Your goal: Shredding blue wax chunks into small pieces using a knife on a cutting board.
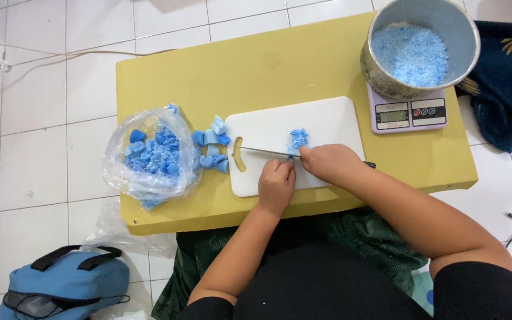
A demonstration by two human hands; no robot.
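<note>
A white cutting board [268, 127] lies on a low yellow table [268, 65]. On the board sits a small heap of chopped blue soap-like pieces [297, 139]. My right hand [330, 163] grips a knife [262, 150] whose blade lies flat across the board, pointing left. My left hand [277, 184] rests on the board just below the blade, fingers curled near the blue heap. A clear plastic bag [152, 157] full of blue heart-shaped pieces lies left of the board, with several loose blue pieces [211, 148] beside it.
A metal pot [463, 35] with fine blue shavings stands on a small digital scale [410, 112] at the table's back right. A blue bag [63, 284] and crumpled plastic [114, 231] lie on the white tiled floor. Dark patterned cloth [505, 77] lies to the right.
</note>
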